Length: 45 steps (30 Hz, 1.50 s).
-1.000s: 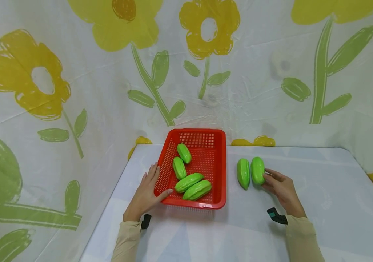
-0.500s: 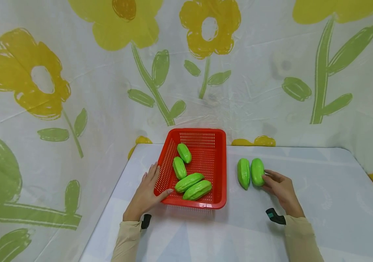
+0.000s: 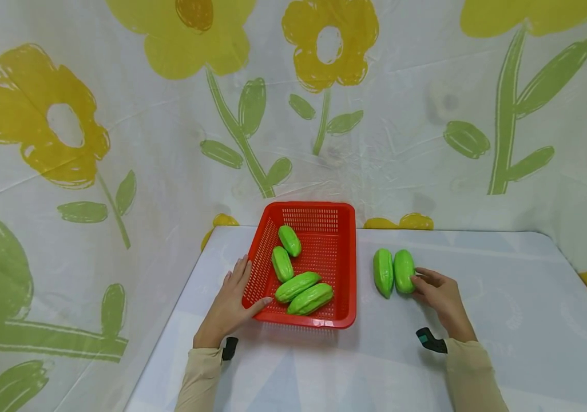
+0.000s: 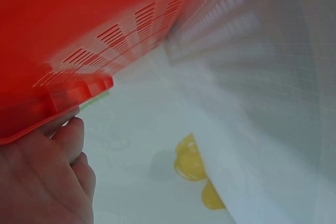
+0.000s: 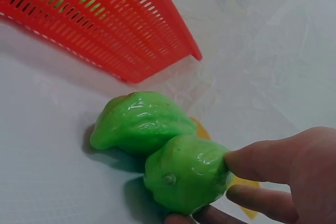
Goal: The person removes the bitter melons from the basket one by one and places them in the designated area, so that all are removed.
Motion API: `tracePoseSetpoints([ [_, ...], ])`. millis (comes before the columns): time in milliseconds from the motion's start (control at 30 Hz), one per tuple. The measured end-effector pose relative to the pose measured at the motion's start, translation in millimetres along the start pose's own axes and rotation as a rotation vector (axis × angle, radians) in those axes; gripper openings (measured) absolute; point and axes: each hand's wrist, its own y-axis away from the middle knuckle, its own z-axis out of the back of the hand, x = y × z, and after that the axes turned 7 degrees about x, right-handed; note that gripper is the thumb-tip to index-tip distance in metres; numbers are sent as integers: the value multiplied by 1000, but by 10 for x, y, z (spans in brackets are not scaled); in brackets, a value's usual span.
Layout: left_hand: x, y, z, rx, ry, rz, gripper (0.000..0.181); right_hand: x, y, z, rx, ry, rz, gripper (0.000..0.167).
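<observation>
Several glossy green ridged gourd-like fruits lie inside a red plastic basket. My left hand rests on the basket's near-left corner, fingers along the left rim and thumb across the front edge. From the left wrist view, those fingers touch the outside beneath the rim. Right of the basket, two more fruits stand side by side on the table: a left one and a right one. My right hand holds the right fruit with its fingertips; in the right wrist view the two fruits touch.
A pale table carries everything, its far edge against a flower-printed curtain. Another stretch of curtain hangs close on the left. Black camera mounts sit at both wrists.
My right hand and the right fruit have shifted slightly left and toward me, narrowing the gap to the left fruit. My left hand and the basket stay in place.
</observation>
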Motion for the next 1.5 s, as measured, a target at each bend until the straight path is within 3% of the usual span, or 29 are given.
tracePoseSetpoints([
  [767,49,35,-21,-4,18,11,105,3,18,-59,-1,103,29,62],
  [1500,5,-5,-3,-6,17,-10,104,52,74,-4,-13,197,-2,65],
])
